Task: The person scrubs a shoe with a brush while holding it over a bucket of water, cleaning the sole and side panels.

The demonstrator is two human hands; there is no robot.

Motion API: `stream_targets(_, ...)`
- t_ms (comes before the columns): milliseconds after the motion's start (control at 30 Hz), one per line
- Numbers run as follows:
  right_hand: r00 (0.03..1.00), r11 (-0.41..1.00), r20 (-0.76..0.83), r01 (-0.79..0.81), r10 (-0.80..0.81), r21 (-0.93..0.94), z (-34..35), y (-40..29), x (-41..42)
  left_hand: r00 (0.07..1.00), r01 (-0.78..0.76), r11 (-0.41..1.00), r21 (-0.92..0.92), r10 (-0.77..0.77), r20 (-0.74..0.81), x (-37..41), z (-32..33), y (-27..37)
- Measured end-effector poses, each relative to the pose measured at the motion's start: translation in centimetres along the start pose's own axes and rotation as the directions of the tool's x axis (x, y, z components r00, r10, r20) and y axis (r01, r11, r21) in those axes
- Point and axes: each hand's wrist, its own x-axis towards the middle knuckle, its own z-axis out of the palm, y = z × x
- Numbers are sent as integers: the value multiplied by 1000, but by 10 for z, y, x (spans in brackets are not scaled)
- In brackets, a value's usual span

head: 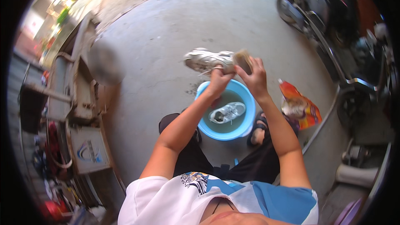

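Observation:
My left hand [220, 79] grips a white lace-up sneaker [207, 58] above the far rim of the basin. In my right hand [257, 76] is a scrubbing brush [242, 60] with a tan edge, pressed close to one end of that sneaker; blur hides whether they touch. Below both hands, between my feet, a light-blue plastic basin [252, 109] holds murky water. A second sneaker [228, 112], pale and laced, lies in the basin with its opening facing up.
An orange-and-red plastic packet [301, 106] lies on the concrete floor [150, 75] to the right. Beyond it stand a motor scooter [315, 3] and a thin pipe or hose [323, 125]. A metal cart [86, 100] with a blurred round object [106, 62] is at the left.

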Motion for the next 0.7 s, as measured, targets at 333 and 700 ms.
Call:
stream_targets(333,947,935,-38,-308,319,178,-3,22,-3,997,65,998,13,-65,38,2,-2,15)
stream_targets(700,990,996,-116,-86,82,-31,0,14,1,995,40,986,161,-55,88,-2,5,5)
